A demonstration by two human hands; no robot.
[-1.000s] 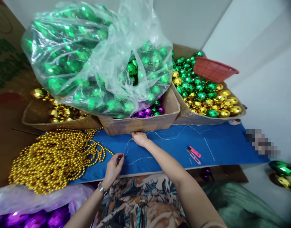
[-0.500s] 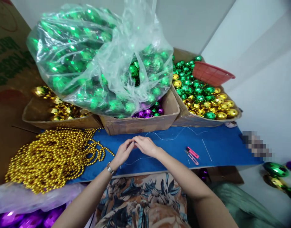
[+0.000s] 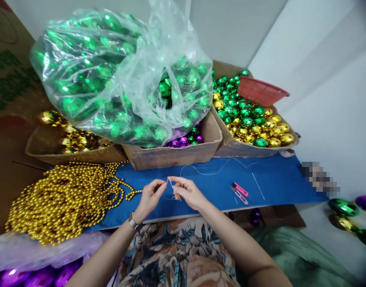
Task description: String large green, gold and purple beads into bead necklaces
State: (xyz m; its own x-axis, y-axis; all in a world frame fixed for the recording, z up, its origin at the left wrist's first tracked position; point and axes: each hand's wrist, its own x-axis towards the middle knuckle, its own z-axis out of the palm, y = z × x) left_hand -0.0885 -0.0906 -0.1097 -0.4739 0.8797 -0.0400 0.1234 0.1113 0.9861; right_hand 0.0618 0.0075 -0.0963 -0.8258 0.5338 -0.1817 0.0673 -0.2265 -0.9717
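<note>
Above the blue cloth [image 3: 207, 179] both hands pinch a thin white thread [image 3: 201, 172]. My left hand [image 3: 150, 196] has thumb and index finger closed on it. My right hand [image 3: 187, 192] grips the thread too, with a strand looping over the index finger and a short end hanging below. The thread runs from the hands across the cloth toward the back right. Pink-handled thread snips [image 3: 241, 196] and a pink cutter [image 3: 240, 189] lie to the right of my right hand. Left of my left hand is a heap of gold bead strings [image 3: 63, 199].
Behind the hands stand cardboard boxes: a middle box [image 3: 171, 156], and a right box [image 3: 251, 150] with green and gold balls and a red basket [image 3: 262, 91]. A clear plastic bag [image 3: 120, 79] of green balls rests on top. A thin white stick [image 3: 258, 186] lies at right.
The hands were together at the fingertips; now they are slightly apart, with the thread showing between them and looped over the right index finger.
</note>
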